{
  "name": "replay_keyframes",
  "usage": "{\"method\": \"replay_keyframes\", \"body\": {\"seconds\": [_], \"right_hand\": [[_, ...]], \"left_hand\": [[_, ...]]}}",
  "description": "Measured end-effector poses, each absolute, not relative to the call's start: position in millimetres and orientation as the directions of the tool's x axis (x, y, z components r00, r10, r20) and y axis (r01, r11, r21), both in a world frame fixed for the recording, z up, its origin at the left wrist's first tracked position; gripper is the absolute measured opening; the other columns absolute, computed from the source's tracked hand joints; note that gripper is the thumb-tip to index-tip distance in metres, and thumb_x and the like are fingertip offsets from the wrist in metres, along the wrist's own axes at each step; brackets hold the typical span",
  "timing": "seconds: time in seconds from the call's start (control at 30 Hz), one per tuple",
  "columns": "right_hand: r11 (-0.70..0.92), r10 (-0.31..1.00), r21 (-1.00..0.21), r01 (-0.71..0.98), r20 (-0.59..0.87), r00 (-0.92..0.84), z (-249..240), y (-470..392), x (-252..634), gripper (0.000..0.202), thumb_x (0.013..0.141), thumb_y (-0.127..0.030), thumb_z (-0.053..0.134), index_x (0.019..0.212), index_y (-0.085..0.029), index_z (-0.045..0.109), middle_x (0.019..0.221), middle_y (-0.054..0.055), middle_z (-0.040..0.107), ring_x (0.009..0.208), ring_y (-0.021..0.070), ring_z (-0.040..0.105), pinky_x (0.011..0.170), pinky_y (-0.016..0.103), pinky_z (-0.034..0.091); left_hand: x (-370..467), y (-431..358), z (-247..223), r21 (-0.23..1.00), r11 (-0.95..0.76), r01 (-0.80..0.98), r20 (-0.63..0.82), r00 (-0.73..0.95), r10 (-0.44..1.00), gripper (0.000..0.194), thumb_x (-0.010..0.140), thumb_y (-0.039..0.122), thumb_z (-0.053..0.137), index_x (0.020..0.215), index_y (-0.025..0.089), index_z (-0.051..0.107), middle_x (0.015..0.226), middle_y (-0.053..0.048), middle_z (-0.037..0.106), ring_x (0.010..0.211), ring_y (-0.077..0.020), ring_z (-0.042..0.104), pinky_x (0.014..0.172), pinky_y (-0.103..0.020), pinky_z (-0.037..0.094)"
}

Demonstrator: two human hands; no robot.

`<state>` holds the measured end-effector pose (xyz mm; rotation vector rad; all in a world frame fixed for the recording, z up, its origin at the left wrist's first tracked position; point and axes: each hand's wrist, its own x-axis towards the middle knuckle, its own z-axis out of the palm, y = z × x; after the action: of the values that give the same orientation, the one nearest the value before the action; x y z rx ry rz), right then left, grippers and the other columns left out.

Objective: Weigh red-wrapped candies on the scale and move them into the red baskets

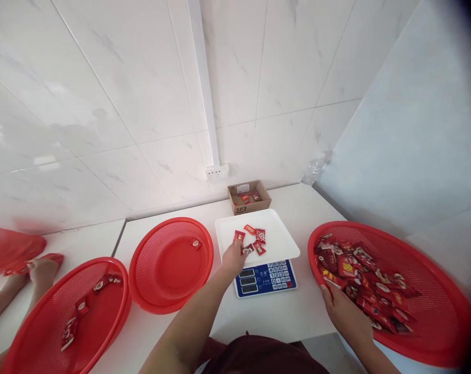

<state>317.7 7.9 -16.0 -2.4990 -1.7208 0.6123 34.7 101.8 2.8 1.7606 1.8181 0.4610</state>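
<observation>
My left hand [234, 256] is over the left part of the white scale tray [280, 244], its fingers closed on a red packet [239, 235]. Several other small red packets [260, 236] lie on the tray beside my fingertips. Below the tray shows the blue scale panel [265, 278] with keys and displays. My right hand [346, 314] grips the near left rim of a big red basket [433, 291], which holds a heap of red packets [375, 291]. The thumb is at the basket's inside edge, and the other fingers are hidden beneath the rim.
A cardboard box [249, 200] with packets stands behind the scale. Left are a red basket [171, 265] with one packet and another basket [98, 322] with several. A person's hands [40, 272] hold a red bag [13, 252] at far left. A clear plastic item [312, 171] lies at the back corner.
</observation>
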Motion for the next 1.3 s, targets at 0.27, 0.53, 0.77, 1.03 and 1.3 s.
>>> {"method": "replay_keyframes", "body": {"seconds": [0.27, 0.53, 0.77, 1.03, 1.3], "right_hand": [[-0.362, 0.909, -0.254, 0.897, -0.309, 0.279, -19, 8, 320, 0.059, 0.087, -0.043, 0.015, 0.125, -0.013, 0.047, 0.125, 0.016, 0.055, 0.105, 0.0305, 0.058, 0.084, 0.044, 0.046], [-0.345, 0.926, -0.272, 0.898, -0.255, 0.278, -27, 7, 323, 0.056, 0.086, -0.044, 0.018, 0.123, -0.016, 0.049, 0.123, 0.015, 0.057, 0.100, 0.0299, 0.061, 0.081, 0.044, 0.047], [-0.344, 0.931, -0.324, 0.881, -0.237, 0.276, -39, 13, 332, 0.055, 0.086, -0.043, 0.022, 0.125, -0.015, 0.048, 0.119, 0.015, 0.060, 0.100, 0.0276, 0.061, 0.080, 0.040, 0.048], [0.071, 0.988, -0.254, 0.965, 0.152, -0.033, -14, 48, 284, 0.039, 0.083, -0.027, 0.035, 0.115, -0.018, 0.055, 0.119, 0.011, 0.059, 0.111, 0.0261, 0.050, 0.092, 0.042, 0.038], [0.249, 0.968, -0.306, 0.919, 0.044, -0.247, 3, 83, 208, 0.039, 0.085, -0.025, 0.043, 0.123, -0.024, 0.049, 0.117, 0.009, 0.058, 0.106, 0.0231, 0.051, 0.085, 0.034, 0.036]], "left_hand": [[-53, 71, 27, 0.611, 0.235, 0.756, 0.024, -0.315, 0.949, 0.013, 0.082, 0.026, 0.044, 0.092, 0.020, 0.050, 0.093, -0.006, 0.059, 0.083, -0.0194, 0.054, 0.068, -0.029, 0.039], [-18, 88, 14, 0.535, 0.042, 0.844, 0.037, -0.073, 0.997, 0.024, 0.082, 0.022, 0.046, 0.104, 0.022, 0.057, 0.107, -0.007, 0.058, 0.103, -0.0207, 0.049, 0.087, -0.032, 0.036], [39, 132, -1, 0.494, -0.013, 0.869, -0.048, 0.042, 0.998, 0.026, 0.079, 0.022, 0.052, 0.104, 0.020, 0.057, 0.100, -0.011, 0.057, 0.101, -0.0266, 0.049, 0.087, -0.038, 0.035], [30, 121, -2, 0.562, 0.032, 0.826, -0.023, -0.024, 0.999, 0.029, 0.074, 0.007, 0.050, 0.096, 0.022, 0.060, 0.104, -0.006, 0.050, 0.088, -0.0162, 0.054, 0.077, -0.027, 0.042], [-52, 68, 12, 0.570, 0.258, 0.781, 0.059, -0.351, 0.934, 0.027, 0.078, 0.022, 0.048, 0.102, 0.019, 0.059, 0.115, -0.013, 0.047, 0.107, -0.0264, 0.048, 0.088, -0.040, 0.041]]}}
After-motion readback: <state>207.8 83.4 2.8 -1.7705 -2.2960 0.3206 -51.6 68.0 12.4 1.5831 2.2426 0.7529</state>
